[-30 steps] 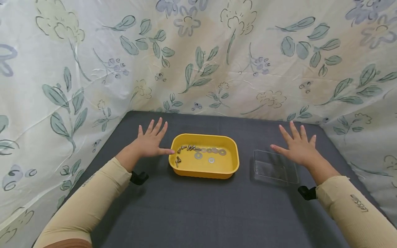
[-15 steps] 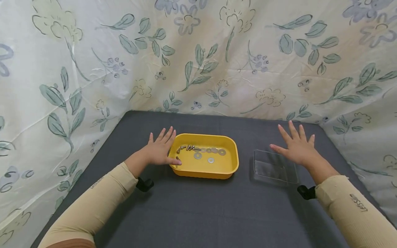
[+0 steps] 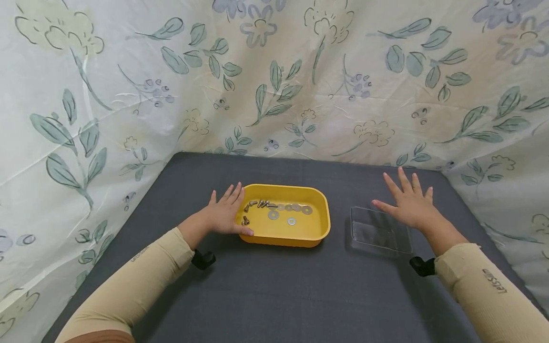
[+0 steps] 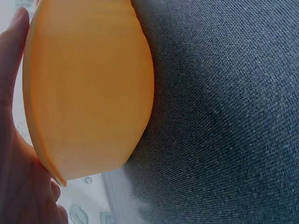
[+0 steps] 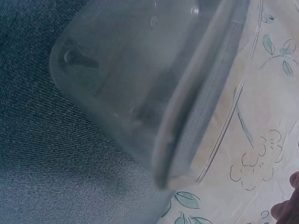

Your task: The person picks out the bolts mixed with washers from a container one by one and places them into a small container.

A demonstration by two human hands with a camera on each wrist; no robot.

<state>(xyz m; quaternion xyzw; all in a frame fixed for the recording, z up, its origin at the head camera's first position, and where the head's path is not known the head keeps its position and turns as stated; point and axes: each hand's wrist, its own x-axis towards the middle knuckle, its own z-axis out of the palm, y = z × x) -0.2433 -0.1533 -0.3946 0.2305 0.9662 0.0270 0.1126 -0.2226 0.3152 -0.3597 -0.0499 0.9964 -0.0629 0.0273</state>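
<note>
My left hand [image 3: 223, 214] lies at the left end of a yellow plastic tray [image 3: 274, 232], fingers extended along its edge and thumb over the near-left rim. The left wrist view shows the tray's outer wall [image 4: 88, 88], its rim against the hand. Inside the tray, several small metal screws [image 3: 262, 204] are gathered to the left. Several flat washers [image 3: 306, 209] lie from the middle to the right. My right hand [image 3: 409, 205] is spread above a clear plastic box [image 3: 379, 231], holding nothing. In the right wrist view the box [image 5: 126, 79] fills the upper middle, with fingertips [image 5: 285, 205] apart from it.
A dark grey cloth [image 3: 291, 295] covers the table. Floral fabric [image 3: 274, 81] hangs behind and along both sides. A strip of the cloth separates the yellow tray from the clear box.
My left hand has moved right and toward me, from beside the tray onto its left rim. The right hand has stayed nearly still. Tray and box have not moved.
</note>
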